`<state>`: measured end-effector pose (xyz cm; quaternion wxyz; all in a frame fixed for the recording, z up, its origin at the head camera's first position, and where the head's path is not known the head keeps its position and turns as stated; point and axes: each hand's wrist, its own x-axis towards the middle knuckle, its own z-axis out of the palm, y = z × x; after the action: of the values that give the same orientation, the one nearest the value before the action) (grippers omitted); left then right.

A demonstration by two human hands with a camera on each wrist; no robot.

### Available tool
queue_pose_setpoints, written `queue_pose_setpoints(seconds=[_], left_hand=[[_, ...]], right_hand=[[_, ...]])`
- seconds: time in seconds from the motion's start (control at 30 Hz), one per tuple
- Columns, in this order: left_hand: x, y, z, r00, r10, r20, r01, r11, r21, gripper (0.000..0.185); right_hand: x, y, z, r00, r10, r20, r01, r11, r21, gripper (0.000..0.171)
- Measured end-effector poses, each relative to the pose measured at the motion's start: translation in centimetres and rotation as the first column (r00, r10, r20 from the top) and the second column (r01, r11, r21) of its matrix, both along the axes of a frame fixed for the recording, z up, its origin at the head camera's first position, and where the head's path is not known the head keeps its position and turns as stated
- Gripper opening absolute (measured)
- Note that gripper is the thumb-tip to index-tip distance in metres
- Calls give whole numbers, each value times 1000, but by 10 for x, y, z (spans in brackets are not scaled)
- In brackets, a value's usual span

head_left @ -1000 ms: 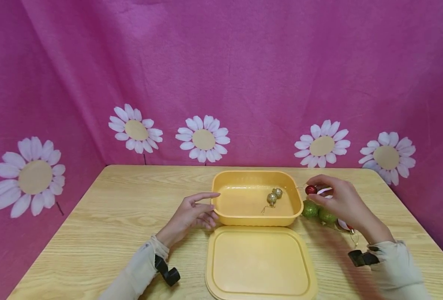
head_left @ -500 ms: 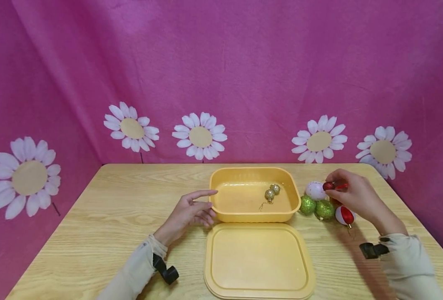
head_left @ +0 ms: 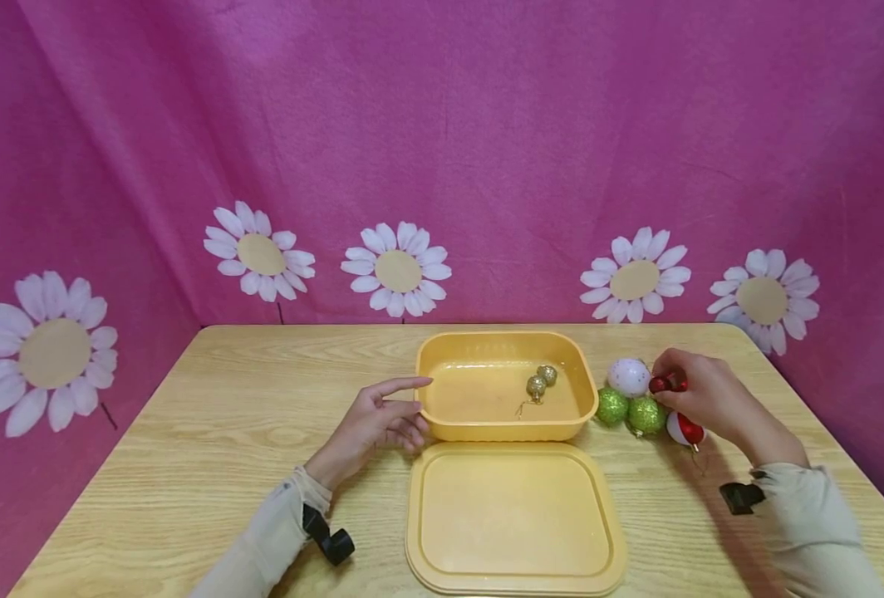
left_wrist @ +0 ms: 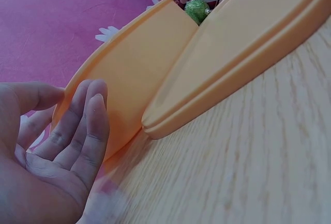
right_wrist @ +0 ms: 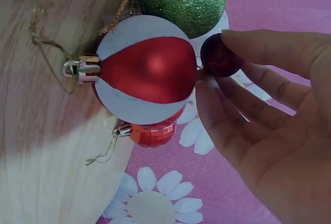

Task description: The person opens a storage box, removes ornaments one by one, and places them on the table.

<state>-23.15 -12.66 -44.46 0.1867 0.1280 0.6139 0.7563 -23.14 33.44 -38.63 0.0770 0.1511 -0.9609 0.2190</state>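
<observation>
My left hand [head_left: 385, 421] rests at the left end of a yellow plastic box [head_left: 505, 433], fingertips touching its rim, the other fingers loose beside the wall in the left wrist view. Two small gold baubles [head_left: 536, 386] lie inside the box. To its right, my right hand [head_left: 711, 400] pinches a small dark red glitter bauble [right_wrist: 221, 55] between thumb and fingers. Around it lie a white speckled bauble [head_left: 628, 377], two green glitter baubles [head_left: 645, 415], a red-and-white bauble [right_wrist: 150, 69] and a red faceted bauble [right_wrist: 154, 134], partly hidden.
A yellow lid [head_left: 517, 519] lies flat on the wooden table [head_left: 262, 390], directly in front of the box. Behind the table hangs a pink cloth [head_left: 442, 149] printed with large white daisies.
My right hand has moved right, away from the box's right rim, and lowered slightly with the dark red bauble still pinched. The left hand stays at the box; the view shifts slightly.
</observation>
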Motion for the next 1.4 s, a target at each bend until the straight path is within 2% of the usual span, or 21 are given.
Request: queue_pose_setpoints(seconds=[0.13, 0.53, 0.8, 0.97, 1.07, 1.17, 1.3, 1.4], left_hand=[[0, 0, 0, 1000, -4, -5, 4, 1000, 0, 52], [1, 0, 0, 1000, -10, -29, 10, 1000, -14, 54], [1, 0, -1, 1000, -8, -28, 8, 1000, -18, 54], [1, 0, -1, 1000, 1, -24, -1, 1000, -28, 52], [1, -1, -1, 1000, 1, -23, -2, 1000, -31, 52], [1, -1, -2, 1000, -3, -29, 3, 1000, -31, 53], [0, 0, -2, 1000, -4, -28, 3, 1000, -28, 54], [0, 0, -2, 1000, 0, -26, 0, 1000, -30, 54]], right_hand=[[0, 0, -1, 999, 5, 36, -4, 1000, -13, 22], [0, 4, -2, 999, 12, 50, -11, 1000, -9, 26], [3, 0, 4, 1000, 10, 17, -10, 1000, -23, 23], [6, -10, 8, 1000, 12, 16, -11, 997, -77, 21], [8, -16, 10, 999, 31, 20, -28, 993, -116, 20], [9, -22, 11, 998, 62, -17, -64, 988, -141, 19], [9, -31, 13, 993, 97, -72, -107, 984, -144, 17], [9, -36, 13, 992, 100, -78, -110, 984, -137, 16]])
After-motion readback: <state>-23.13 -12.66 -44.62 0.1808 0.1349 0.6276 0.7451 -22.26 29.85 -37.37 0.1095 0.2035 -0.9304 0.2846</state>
